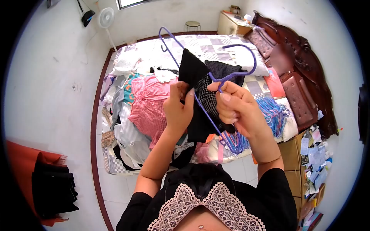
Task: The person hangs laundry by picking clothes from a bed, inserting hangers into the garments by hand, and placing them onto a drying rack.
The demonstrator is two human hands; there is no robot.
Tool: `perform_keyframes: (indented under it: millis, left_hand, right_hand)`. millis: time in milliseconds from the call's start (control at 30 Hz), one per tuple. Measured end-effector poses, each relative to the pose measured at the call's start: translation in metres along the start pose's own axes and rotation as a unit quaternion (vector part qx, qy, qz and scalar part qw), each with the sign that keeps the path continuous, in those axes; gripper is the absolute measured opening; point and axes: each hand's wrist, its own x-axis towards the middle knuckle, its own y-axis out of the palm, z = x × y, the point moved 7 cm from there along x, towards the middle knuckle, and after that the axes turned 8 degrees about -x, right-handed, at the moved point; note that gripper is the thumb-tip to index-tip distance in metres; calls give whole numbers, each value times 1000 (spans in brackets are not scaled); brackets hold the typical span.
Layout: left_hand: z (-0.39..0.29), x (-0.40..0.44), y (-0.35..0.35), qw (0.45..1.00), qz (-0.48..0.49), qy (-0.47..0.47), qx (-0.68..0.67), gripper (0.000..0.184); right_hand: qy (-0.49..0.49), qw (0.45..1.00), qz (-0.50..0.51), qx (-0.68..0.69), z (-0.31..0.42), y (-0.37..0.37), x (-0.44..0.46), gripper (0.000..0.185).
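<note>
Lace collar (175,208) sits nearest; beyond, the right hand (237,106) grips a purple hanger (214,79) at its neck, apparently steadying it while the left hand (179,107) pinches black cloth (192,69) against the bar. Raised above the bed (216,42), the hook has open air around it; clothes (148,102) crowd the left edge, loose hangers (273,113) the near right corner.

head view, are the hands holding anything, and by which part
The right hand grips the purple hanger at the neck, just below its hook; the left hand pinches the black garment by an edge near the hanger's bar.
</note>
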Motion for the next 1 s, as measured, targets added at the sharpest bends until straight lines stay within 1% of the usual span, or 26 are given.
perform_keyframes:
  millis: [33,100,133,167,233,267,300,367,400,433,467,500,533,567,600,633,667,733,767,800,833,900,967,1000]
  left_hand:
    - [5,0,-3,1000,-1,-1,2,25]
    - [11,0,-9,997,3,6,73,22]
    - [17,-2,-8,989,26,-34,142,28]
    - [25,-7,-10,989,26,-37,144,28]
    - [56,-22,-6,954,78,-51,283,36]
    - [69,-33,-7,950,103,-76,285,42]
    - [80,-46,-11,950,104,-76,285,42]
    - [98,-72,-21,927,104,-86,351,43]
    - [97,-79,-25,926,108,-88,350,43]
    - [99,-86,-31,922,115,-130,347,41]
    - [100,-91,-35,916,121,-171,343,39]
    - [95,-91,-36,915,122,-175,343,39]
    - [91,-89,-35,906,138,-192,351,36]
    - [86,-86,-35,897,153,-208,359,33]
    - [77,-81,-35,898,170,-209,348,24]
    - [73,-80,-35,898,169,-211,348,24]
    - [70,-79,-34,905,175,-216,321,21]
    - [66,-79,-30,930,172,-207,251,16]
    - [64,-80,-29,929,171,-210,252,16]
    - [57,-79,-25,931,182,-230,219,17]
    - [51,-79,-21,931,193,-249,186,18]
    - [45,-77,-14,933,191,-251,172,17]
    - [43,-77,-7,937,199,-245,147,16]
    - [43,-77,-5,952,172,-222,124,13]
  right_hand:
    - [2,1000,1,1,-2,-3,1,25]
    - [-22,999,-26,26,-1,-14,4,26]
    - [-28,998,-38,37,-1,-18,4,31]
    - [-25,998,-38,39,-1,-19,4,31]
    - [-50,993,-76,70,5,-27,4,28]
    - [-65,991,-93,74,9,-35,4,28]
    - [-66,991,-94,75,9,-43,7,28]
    - [-123,978,-146,87,14,-72,12,31]
    - [-122,972,-175,101,13,-84,14,31]
    - [-120,971,-179,102,9,-93,19,31]
    - [-113,967,-186,133,1,-103,25,31]
    - [-106,962,-193,164,-8,-113,31,31]
    - [-107,956,-198,190,-18,-121,38,27]
    - [-104,956,-198,190,-26,-125,45,27]
    - [-107,950,-223,189,-33,-131,50,22]
    - [-110,944,-248,186,-40,-137,54,17]
    - [-108,936,-274,192,-46,-141,58,18]
    - [-121,930,-287,193,-58,-147,67,20]
    - [-137,924,-301,194,-63,-151,69,22]
    - [-139,920,-320,181,-67,-151,70,25]
    - [-137,920,-320,181,-72,-148,72,25]
    - [-147,905,-358,175,-84,-147,74,18]
    - [-132,906,-370,158,-102,-145,76,20]
    - [-122,909,-371,145,-114,-140,75,25]
